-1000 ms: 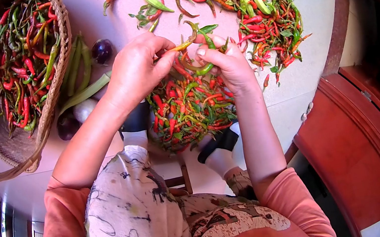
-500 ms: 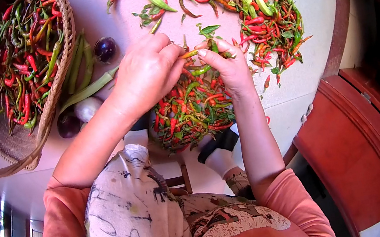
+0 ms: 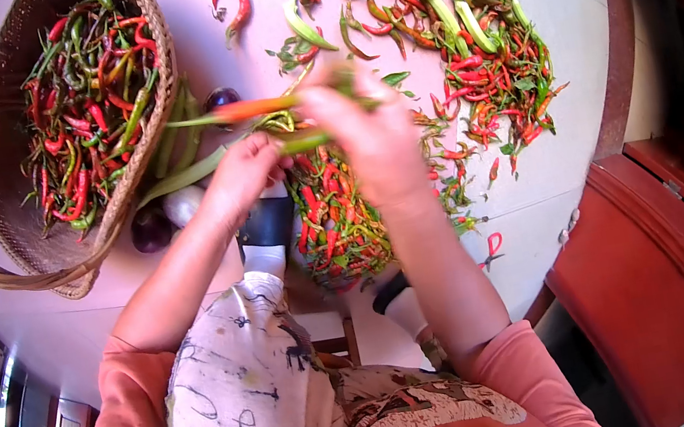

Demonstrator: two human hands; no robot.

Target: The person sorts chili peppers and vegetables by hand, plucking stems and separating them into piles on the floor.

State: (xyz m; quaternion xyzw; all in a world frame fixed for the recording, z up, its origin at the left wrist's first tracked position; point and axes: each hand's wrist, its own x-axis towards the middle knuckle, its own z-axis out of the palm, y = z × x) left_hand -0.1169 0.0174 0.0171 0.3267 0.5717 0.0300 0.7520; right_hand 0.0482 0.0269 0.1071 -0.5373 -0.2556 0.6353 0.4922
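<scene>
My right hand [image 3: 370,136], smeared by motion, is closed on an orange-red chili pepper [image 3: 257,108] whose green stem points left. A green chili [image 3: 305,142] lies below it, between my two hands. My left hand [image 3: 244,180] has its fingers pinched together close to that green chili's end; whether they grip it I cannot tell. Beneath my hands is a heap of red and green chilies [image 3: 338,214] with leaves. At the left, a woven basket [image 3: 160,108] holds many chilies [image 3: 91,120]. Dark eggplants [image 3: 151,230] and a pale round vegetable [image 3: 183,206] sit beside it.
Long green vegetables [image 3: 182,175] lie along the basket's side. Another chili heap [image 3: 494,93] with pale green pods spreads at the right, with loose chilies [image 3: 238,15] farther back. Red-handled scissors [image 3: 491,250] lie to the right of my forearm. Red wooden furniture [image 3: 647,253] stands at the right.
My right hand has swung left and turned, carrying the orange-red chili toward the basket side. My left hand has come down and away from it. The scissors now show more fully.
</scene>
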